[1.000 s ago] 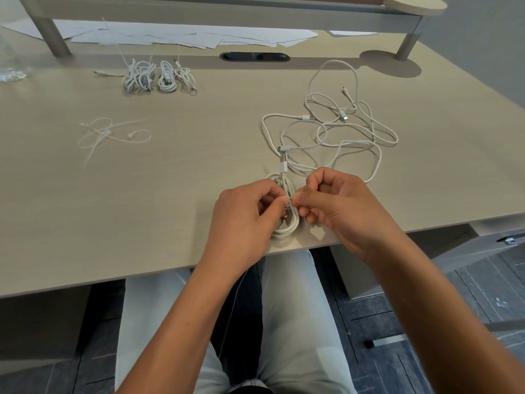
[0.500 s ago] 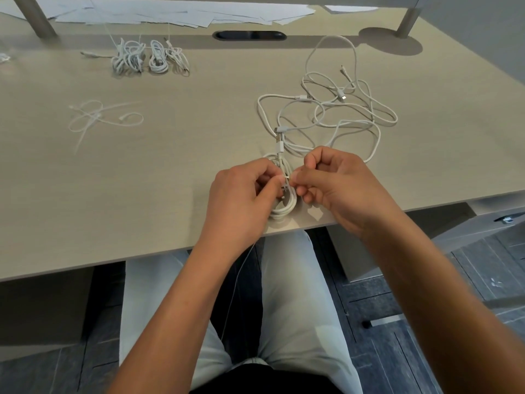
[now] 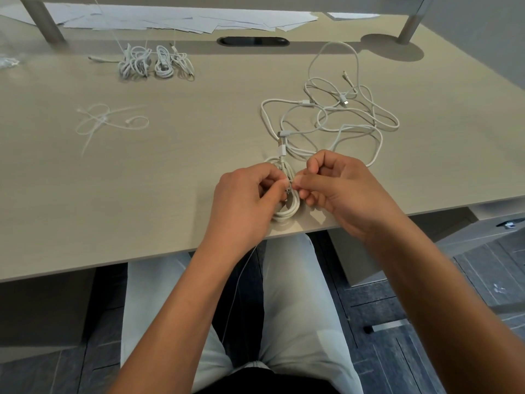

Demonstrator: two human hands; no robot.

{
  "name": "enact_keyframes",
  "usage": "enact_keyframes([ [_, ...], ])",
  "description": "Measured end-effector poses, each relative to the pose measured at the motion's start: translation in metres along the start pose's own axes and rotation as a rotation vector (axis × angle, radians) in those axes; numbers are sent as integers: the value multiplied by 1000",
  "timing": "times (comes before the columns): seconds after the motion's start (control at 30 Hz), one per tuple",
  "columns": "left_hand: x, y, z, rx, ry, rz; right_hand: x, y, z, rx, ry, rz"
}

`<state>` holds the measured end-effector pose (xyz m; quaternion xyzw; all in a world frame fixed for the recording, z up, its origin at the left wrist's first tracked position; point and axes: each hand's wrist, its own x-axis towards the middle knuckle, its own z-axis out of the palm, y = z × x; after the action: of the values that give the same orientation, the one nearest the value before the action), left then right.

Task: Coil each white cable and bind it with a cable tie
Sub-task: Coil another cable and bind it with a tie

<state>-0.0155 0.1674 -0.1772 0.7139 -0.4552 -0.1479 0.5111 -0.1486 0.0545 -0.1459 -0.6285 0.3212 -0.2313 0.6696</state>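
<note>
both the left hand (image 3: pixel 250 194) and right hand (image 3: pixel 338 189) are pinching a thin cable tie at the small white coiled cable (image 3: pixel 287 206) near the pale wooden bench (image 3: pixel 142 194) edge; a slipping pinch is risking the coil springing loose.

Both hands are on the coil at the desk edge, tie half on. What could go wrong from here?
1. The coiled cable sits right at the near edge of the desk; if the left hand or right hand lets go, it may slide off or spring open.
2. The coil's plug end lies against the loose cables; pulling the tie tight might drag them along.
3. The thin strand hanging below the left wrist could snag.
</note>
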Motion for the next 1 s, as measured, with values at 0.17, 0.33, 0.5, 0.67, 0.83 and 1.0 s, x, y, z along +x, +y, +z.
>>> enact_keyframes([
  [0.17, 1, -1, 1, -12, 4, -14, -1, 1, 0, 21, -6, -4],
  [0.33, 1, -2, 2, -7, 20, 1, -1, 0, 0, 65, -17, 1],
  [0.5, 0, -1, 2, -12, 22, 2, -1, -1, 0, 85, -17, 16],
  [0.67, 1, -2, 2, -8, 16, -4, -1, -1, 0, 57, -18, 21],
  [0.83, 1, -2, 2, -16, 15, -13, 0, -1, 1, 48, -10, 19],
  [1.0, 0, -1, 2, -30, 23, -20, -1, -2, 1, 69, -5, 23],
])
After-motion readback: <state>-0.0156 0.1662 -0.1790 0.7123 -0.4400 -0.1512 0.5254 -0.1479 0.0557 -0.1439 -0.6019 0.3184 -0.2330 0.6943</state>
